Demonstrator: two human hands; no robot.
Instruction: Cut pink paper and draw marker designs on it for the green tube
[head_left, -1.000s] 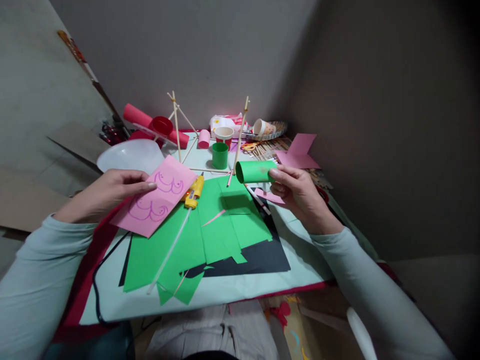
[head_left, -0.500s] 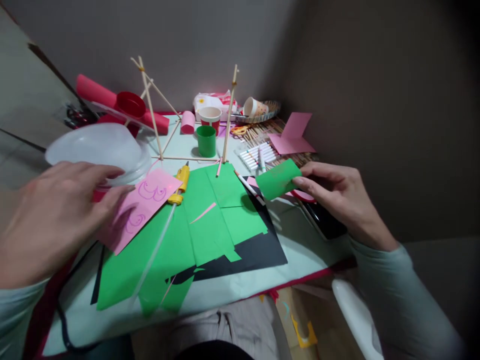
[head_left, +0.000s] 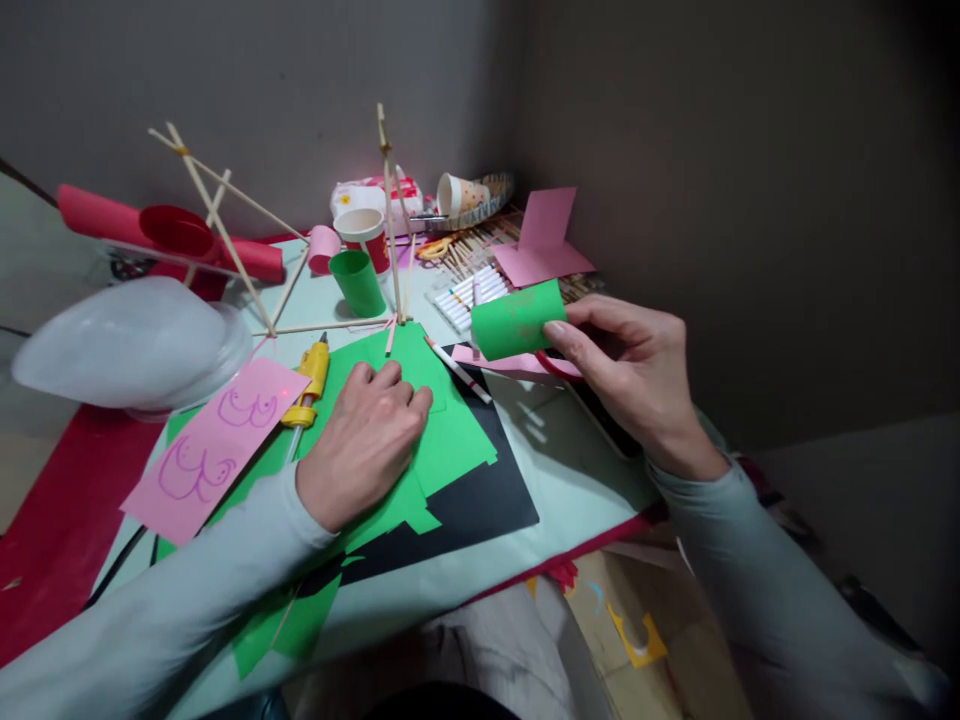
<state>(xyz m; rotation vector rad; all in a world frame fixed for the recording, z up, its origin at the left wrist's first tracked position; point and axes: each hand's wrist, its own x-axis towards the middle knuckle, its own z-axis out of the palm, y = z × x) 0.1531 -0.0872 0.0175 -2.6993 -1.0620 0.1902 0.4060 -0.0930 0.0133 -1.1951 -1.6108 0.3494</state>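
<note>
My right hand (head_left: pixel 634 375) holds a rolled green paper tube (head_left: pixel 517 319) by its right end, above a strip of pink paper (head_left: pixel 517 365). My left hand (head_left: pixel 366 440) rests knuckles up on the green paper sheets (head_left: pixel 442 440) that lie over a black sheet (head_left: pixel 480 505); its fingers are curled and pressed on the paper. A pink card with purple scallop drawings (head_left: pixel 214 445) lies to the left, free of either hand. A yellow glue gun (head_left: pixel 309 375) lies between the card and my left hand.
A wooden stick frame (head_left: pixel 225 235) stands at the back. A green cup (head_left: pixel 358 282), a red-and-white cup (head_left: pixel 363 230), markers (head_left: pixel 472 292), a white plastic bowl (head_left: pixel 127 345), red paper rolls (head_left: pixel 97 215) and folded pink paper (head_left: pixel 541 245) crowd the far side. A wall stands on the right.
My left hand let go of the pink card and moved right onto the green sheets. My right hand rolled the green piece back into a tube. The camera swung right.
</note>
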